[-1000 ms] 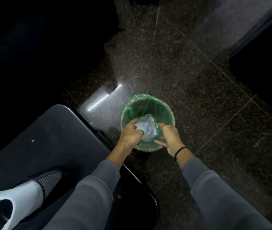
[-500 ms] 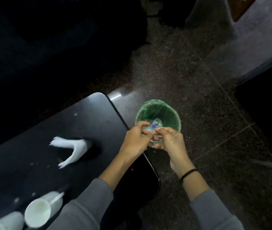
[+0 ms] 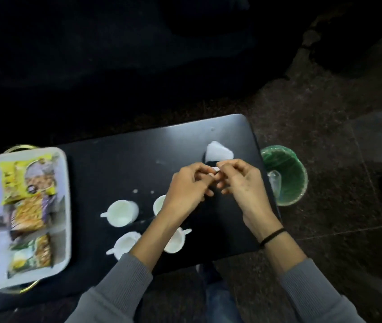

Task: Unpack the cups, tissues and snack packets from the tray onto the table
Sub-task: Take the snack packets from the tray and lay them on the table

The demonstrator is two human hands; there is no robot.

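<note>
White cups: 4 on table (image 3: 127, 159): far-left cup (image 3: 121, 213), far-right cup (image 3: 158, 203) part hidden by wrist, near-left cup (image 3: 125, 243), near-right cup (image 3: 176, 241).
Snack packets (image 3: 25, 178): 3, all in tray (image 3: 67, 206).
Tray: 1, left.
Tissue stack (image 3: 219, 152): 1, far right on table.
Green-lined bin (image 3: 287, 183): 1, right of table.
Small white scrap (image 3: 215, 169): 1, pinched between left hand (image 3: 185, 190) and right hand (image 3: 243, 190).

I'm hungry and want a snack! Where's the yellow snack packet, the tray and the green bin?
yellow snack packet (image 3: 25, 180): head view, middle of its front.
tray (image 3: 67, 213): head view, its right rim.
green bin (image 3: 294, 173): head view, inner wall of its liner.
</note>
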